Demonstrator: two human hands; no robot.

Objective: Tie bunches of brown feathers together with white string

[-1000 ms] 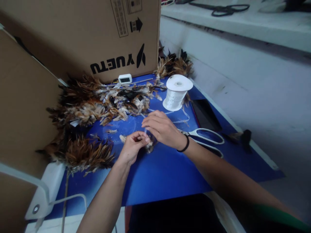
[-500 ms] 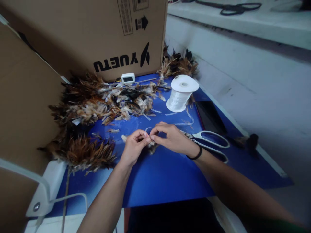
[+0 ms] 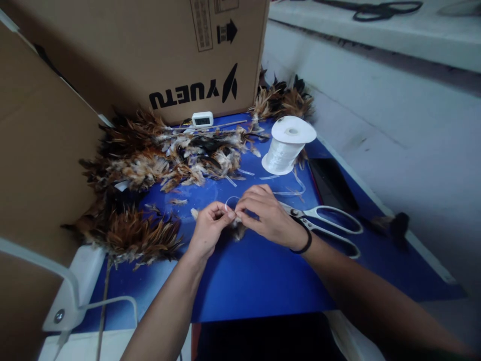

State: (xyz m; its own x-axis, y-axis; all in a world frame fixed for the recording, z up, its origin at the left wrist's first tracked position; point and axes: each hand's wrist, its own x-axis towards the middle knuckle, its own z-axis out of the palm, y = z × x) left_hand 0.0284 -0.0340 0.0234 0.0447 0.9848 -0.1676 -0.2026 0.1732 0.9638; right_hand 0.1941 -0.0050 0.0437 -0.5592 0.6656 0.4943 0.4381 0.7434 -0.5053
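Note:
My left hand (image 3: 211,225) pinches a thin white ribbon (image 3: 227,201) that curves up in a small loop. Its fingertips touch those of my right hand (image 3: 265,213), which is closed on the same ribbon and wears a black band at the wrist. Beneath the joined fingertips hangs a small tuft of brown feathers (image 3: 237,230), partly hidden by the hands. Behind my right hand stands a white spool (image 3: 283,155) of ribbon, with its loose end curling on the blue table (image 3: 263,281). White-handled scissors (image 3: 326,223) lie beside my right wrist, their blades partly covered.
Feather piles (image 3: 150,165) spread over the left and back, with a feather bundle (image 3: 139,235) nearer me. A cardboard box (image 3: 210,60) stands behind a small white clock (image 3: 202,119). A dark flat object (image 3: 332,183) lies right. Black scissors (image 3: 387,10) rest on the ledge.
The view has shifted slightly, so the table items appear farther right. My right fingers have moved a little around the ribbon, and its loop shows more clearly.

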